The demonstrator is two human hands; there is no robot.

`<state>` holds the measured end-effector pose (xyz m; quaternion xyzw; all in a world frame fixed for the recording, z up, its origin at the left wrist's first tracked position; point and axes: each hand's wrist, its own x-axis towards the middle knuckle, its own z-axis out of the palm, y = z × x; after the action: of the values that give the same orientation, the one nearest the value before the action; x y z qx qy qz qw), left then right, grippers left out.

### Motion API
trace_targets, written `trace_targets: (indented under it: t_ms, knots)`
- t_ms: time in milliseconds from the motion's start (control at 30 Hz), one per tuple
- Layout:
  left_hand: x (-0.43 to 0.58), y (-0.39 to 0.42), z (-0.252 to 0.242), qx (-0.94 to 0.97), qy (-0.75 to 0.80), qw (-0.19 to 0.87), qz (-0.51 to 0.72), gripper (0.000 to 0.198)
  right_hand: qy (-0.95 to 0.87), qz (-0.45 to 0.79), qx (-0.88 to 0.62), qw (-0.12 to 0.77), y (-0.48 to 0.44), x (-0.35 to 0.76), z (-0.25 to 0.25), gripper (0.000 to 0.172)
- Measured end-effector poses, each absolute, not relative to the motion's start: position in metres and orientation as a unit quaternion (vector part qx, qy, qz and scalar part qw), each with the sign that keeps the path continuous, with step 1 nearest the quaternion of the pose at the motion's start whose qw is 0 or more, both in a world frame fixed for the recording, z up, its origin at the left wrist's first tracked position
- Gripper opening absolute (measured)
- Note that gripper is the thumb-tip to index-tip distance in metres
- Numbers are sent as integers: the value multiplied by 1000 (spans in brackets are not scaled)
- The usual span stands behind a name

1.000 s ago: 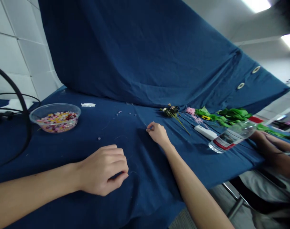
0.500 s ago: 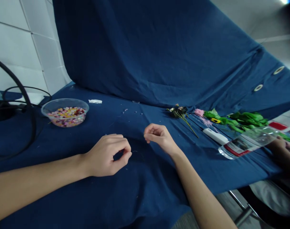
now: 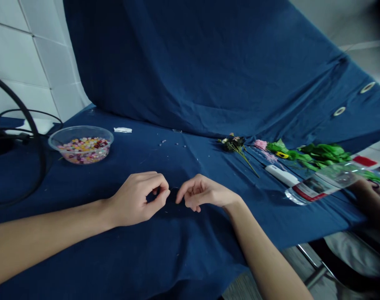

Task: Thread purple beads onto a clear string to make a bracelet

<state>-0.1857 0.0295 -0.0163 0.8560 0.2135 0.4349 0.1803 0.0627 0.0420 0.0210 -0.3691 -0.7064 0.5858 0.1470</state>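
My left hand [image 3: 142, 198] is closed in a pinch, thumb against index finger. A thin, barely visible thread [image 3: 174, 188] sticks out from its fingertips toward the right. Facing it, my right hand [image 3: 204, 192] has its index finger stretched out and its thumb held apart, with nothing visible between them. The two hands are a small gap apart, over the blue cloth [image 3: 139, 258]. Left of them stands a clear plastic bowl [image 3: 54, 143] with many colourful beads [image 3: 88, 146] in it. Several small loose beads [image 3: 177, 144] lie on the cloth beyond my hands.
To the right lie artificial flowers [image 3: 235, 143], green leaves [image 3: 327, 154], a white glue-gun-like tool [image 3: 282, 175] and a tilted water bottle [image 3: 315, 187]. Another person's hand [image 3: 365, 193] is beside the bottle. A white wrapper [image 3: 122, 130] lies behind the bowl; black cable [image 3: 41, 162] curves at left.
My right hand has moved left and slightly down toward the left fingertips, and its index finger has straightened away from the thumb. The left hand keeps its pinch, almost in place.
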Motion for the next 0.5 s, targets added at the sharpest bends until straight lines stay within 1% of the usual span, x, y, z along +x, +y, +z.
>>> trace_targets:
  t_ms: [67,167,300,433,500]
  knots:
    - [-186,29,-15,858,201,180,437,17,-710,562,-386,174,45,63,18,16]
    - [-186,27,-14,867,173,174,434,15,-719,496,-427,234,51,63,12,16]
    - [-185,22,-13,889,121,162,411,13,-729,367,-501,287,64,65,-1,18]
    - [-183,15,-16,923,53,138,355,12,-726,242,-563,312,74,70,-12,21]
    - [-181,11,-18,925,55,145,347,13,-728,205,-579,307,77,73,-15,21]
